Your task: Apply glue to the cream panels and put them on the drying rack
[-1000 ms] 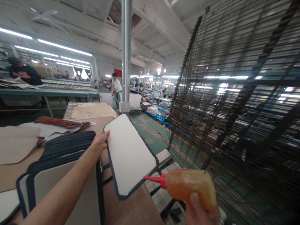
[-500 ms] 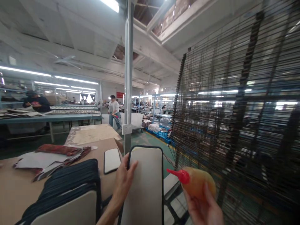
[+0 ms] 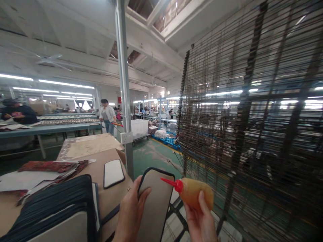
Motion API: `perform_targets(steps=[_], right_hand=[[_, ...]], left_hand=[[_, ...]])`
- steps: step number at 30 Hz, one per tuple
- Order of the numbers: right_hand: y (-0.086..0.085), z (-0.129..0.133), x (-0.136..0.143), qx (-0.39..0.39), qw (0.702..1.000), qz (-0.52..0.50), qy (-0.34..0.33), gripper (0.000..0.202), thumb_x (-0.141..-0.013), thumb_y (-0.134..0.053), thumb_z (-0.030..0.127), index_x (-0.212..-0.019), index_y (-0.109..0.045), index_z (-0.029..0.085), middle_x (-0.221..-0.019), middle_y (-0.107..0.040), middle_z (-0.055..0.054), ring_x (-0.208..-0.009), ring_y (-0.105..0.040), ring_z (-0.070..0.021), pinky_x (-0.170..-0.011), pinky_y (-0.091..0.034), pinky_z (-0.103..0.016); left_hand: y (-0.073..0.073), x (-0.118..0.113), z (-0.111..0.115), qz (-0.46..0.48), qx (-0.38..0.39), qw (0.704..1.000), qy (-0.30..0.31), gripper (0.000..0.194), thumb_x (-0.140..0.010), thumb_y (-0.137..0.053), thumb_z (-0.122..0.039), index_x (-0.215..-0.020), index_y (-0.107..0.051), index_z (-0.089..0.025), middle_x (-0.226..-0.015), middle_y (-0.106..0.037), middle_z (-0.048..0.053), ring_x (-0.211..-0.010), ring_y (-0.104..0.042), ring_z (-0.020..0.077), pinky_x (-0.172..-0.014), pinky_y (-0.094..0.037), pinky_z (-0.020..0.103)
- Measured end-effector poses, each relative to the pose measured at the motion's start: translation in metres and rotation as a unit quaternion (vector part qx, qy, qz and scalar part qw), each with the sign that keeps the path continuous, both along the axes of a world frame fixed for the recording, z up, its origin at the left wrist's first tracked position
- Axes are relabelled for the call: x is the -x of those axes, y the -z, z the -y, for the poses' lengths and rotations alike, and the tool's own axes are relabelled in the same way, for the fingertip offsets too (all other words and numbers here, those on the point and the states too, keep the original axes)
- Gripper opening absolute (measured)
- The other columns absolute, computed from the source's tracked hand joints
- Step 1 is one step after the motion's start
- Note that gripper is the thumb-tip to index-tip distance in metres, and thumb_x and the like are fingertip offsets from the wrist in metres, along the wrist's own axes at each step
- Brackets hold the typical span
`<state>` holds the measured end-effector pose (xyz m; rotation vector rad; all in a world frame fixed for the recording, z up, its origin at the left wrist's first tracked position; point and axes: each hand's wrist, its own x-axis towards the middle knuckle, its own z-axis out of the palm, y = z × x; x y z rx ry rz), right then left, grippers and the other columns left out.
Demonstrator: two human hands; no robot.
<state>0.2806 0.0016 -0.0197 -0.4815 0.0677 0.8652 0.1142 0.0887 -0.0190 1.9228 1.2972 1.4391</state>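
Observation:
My left hand [image 3: 132, 208] grips the left edge of a long pale panel with a dark border and rounded corners [image 3: 155, 198], thumb on its face. The panel is tilted, and its lower end runs out of view. In my right hand [image 3: 200, 218] is a squeeze bottle [image 3: 198, 192] of amber liquid, lying sideways, with its red nozzle [image 3: 171, 183] pointing left in front of the panel's upper part. Whether the tip touches the panel I cannot tell. Left of my hands stands a stack of similar dark-edged panels [image 3: 55, 205].
One small bordered panel [image 3: 113, 173] lies on the brown table [image 3: 111, 200], near red-patterned pieces [image 3: 47, 166]. A metal post [image 3: 123, 84] rises behind the table. A tall wire rack [image 3: 222, 117] fills the right side. Two people work farther back, one beside a white cart [image 3: 140, 128].
The bottle has moved left, bringing its nozzle in front of the panel. The panel has tilted and sunk lower in view. My view has turned slightly right.

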Motion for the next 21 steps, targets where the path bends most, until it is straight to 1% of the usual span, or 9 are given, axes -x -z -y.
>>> perform_targets(steps=[3,5,10,13,17,21], right_hand=[[0.008,0.000,-0.005,-0.002,1.000,-0.021,0.000,0.029,-0.067,-0.080,0.029,-0.089,-0.067,0.015,-0.082,-0.076,-0.002,-0.074,-0.071,-0.0142,-0.063,-0.059,-0.019],[0.012,0.000,-0.008,0.000,1.000,-0.028,0.002,0.030,-0.067,-0.081,0.027,-0.090,-0.067,0.015,-0.082,-0.076,-0.002,-0.073,-0.071,-0.0141,-0.063,-0.059,-0.019],[0.023,-0.003,-0.011,0.019,1.000,0.011,0.005,0.037,-0.063,-0.083,0.034,-0.091,-0.066,0.017,-0.085,-0.076,-0.001,-0.078,-0.071,-0.0142,-0.068,-0.059,-0.020],[0.028,-0.006,-0.012,0.024,1.000,0.017,0.003,0.037,-0.064,-0.083,0.035,-0.091,-0.065,0.017,-0.084,-0.076,-0.001,-0.078,-0.071,-0.0137,-0.068,-0.058,-0.019],[0.030,-0.009,-0.013,0.015,1.000,-0.015,0.004,0.032,-0.065,-0.082,0.031,-0.089,-0.067,0.016,-0.083,-0.076,-0.003,-0.076,-0.071,-0.0148,-0.065,-0.059,-0.021],[0.031,-0.010,-0.014,0.023,1.000,-0.020,-0.006,0.033,-0.063,-0.083,0.030,-0.087,-0.067,0.016,-0.083,-0.076,-0.003,-0.074,-0.071,-0.0156,-0.065,-0.059,-0.022]], left_hand=[[0.003,-0.001,0.000,-0.016,-0.003,1.000,-0.002,0.045,-0.079,-0.052,-0.041,-0.114,-0.062,-0.016,-0.110,-0.071,0.015,-0.103,-0.066,0.0310,-0.084,-0.055,0.041],[0.006,-0.001,0.000,-0.029,-0.016,0.999,-0.005,0.045,-0.080,-0.052,-0.042,-0.116,-0.061,-0.016,-0.111,-0.071,0.015,-0.103,-0.067,0.0301,-0.083,-0.055,0.040],[0.012,-0.008,0.004,-0.072,-0.081,0.994,-0.034,0.039,-0.082,-0.053,-0.039,-0.114,-0.063,-0.020,-0.110,-0.072,0.012,-0.098,-0.069,0.0286,-0.079,-0.057,0.038],[0.014,-0.013,0.007,-0.097,-0.115,0.988,-0.026,0.037,-0.083,-0.052,-0.037,-0.113,-0.063,-0.019,-0.107,-0.073,0.012,-0.095,-0.070,0.0279,-0.075,-0.059,0.035],[0.020,-0.018,0.008,-0.117,-0.155,0.981,-0.020,0.032,-0.085,-0.052,-0.034,-0.111,-0.064,-0.020,-0.102,-0.075,0.010,-0.089,-0.072,0.0266,-0.069,-0.060,0.031],[0.028,-0.020,0.004,-0.142,-0.174,0.974,-0.003,0.033,-0.086,-0.054,-0.032,-0.117,-0.061,-0.020,-0.105,-0.074,0.009,-0.091,-0.071,0.0252,-0.069,-0.060,0.028]])
